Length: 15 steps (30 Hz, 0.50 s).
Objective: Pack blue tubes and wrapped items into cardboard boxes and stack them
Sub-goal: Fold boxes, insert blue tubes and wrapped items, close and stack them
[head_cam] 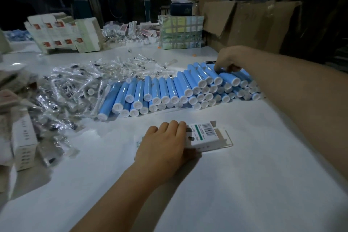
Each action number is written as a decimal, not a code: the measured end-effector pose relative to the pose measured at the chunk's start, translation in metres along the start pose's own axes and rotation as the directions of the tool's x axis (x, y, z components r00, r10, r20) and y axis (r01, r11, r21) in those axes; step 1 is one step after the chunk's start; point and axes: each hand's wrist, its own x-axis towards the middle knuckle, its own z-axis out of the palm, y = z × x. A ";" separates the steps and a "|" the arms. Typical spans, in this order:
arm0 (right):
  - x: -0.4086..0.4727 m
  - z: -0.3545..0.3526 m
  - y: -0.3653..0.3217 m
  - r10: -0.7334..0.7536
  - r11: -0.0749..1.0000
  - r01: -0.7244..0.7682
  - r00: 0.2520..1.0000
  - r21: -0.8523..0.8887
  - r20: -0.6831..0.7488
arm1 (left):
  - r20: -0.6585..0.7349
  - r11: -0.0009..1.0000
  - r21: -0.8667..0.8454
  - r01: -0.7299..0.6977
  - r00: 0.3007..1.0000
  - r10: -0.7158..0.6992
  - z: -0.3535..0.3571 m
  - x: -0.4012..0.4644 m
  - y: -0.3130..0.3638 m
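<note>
Open table near the body, clutter in an arc from 8 to 2 o'clock

The white table [235, 184] lies bare from 4 to 7 o'clock. At 12 the stack of blue tubes [169, 90] bars the way, the right hand [228, 60] on its far end at 1. At 10, wrapped items [75, 88] sprawl beside the tubes. At 9, white cartons [23, 141] crowd the edge. Brown cardboard boxes [250, 22] wall off 2 o'clock. The left hand [163, 143] presses a small box [204, 135] at centre.
</note>
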 end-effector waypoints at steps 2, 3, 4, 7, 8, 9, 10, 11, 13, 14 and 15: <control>0.000 -0.002 0.001 0.057 0.998 -0.054 0.995 -0.036 0.088 | 0.002 1.000 -0.009 -0.003 1.000 0.003 0.000 0.000 0.000; 0.001 -0.002 0.003 0.061 0.997 -0.057 0.994 -0.047 0.093 | -0.001 1.000 -0.012 -0.006 1.000 0.006 0.000 0.000 0.000; 0.001 -0.002 0.005 0.044 0.998 -0.041 0.996 -0.036 0.083 | -0.005 1.000 -0.010 -0.008 1.000 0.008 0.000 0.000 0.000; -0.006 0.000 0.014 -0.029 0.993 0.034 0.998 0.112 -0.054 | -0.001 1.000 -0.006 -0.006 1.000 0.006 -0.002 0.000 0.000; -0.012 0.000 0.018 -0.053 0.976 0.081 0.989 0.202 -0.138 | 0.006 1.000 -0.010 -0.002 1.000 0.002 -0.002 0.000 0.000; -0.017 -0.001 0.023 -0.071 0.945 0.135 0.974 0.299 -0.214 | 0.014 1.000 -0.015 0.003 1.000 -0.003 -0.002 -0.001 0.000; -0.023 -0.001 0.030 -0.065 0.898 0.166 0.966 0.407 -0.250 | 0.020 1.000 -0.020 0.006 1.000 -0.006 -0.003 -0.001 0.001; -0.032 0.001 0.037 -0.059 0.835 0.194 0.962 0.514 -0.266 | 0.025 1.000 -0.025 0.008 1.000 -0.007 -0.003 -0.001 0.001; -0.057 0.013 0.050 -0.081 0.692 0.281 0.946 0.665 -0.315 | 0.030 0.999 -0.036 0.013 0.999 -0.012 -0.003 -0.001 0.001; -0.070 0.022 0.058 -0.086 0.605 0.330 0.932 0.725 -0.352 | 0.028 0.999 -0.040 0.018 0.999 -0.017 -0.003 -0.001 0.001; -0.082 0.034 0.065 -0.079 0.508 0.377 0.916 0.775 -0.394 | 0.027 0.999 -0.041 0.024 0.999 -0.023 -0.004 -0.001 0.001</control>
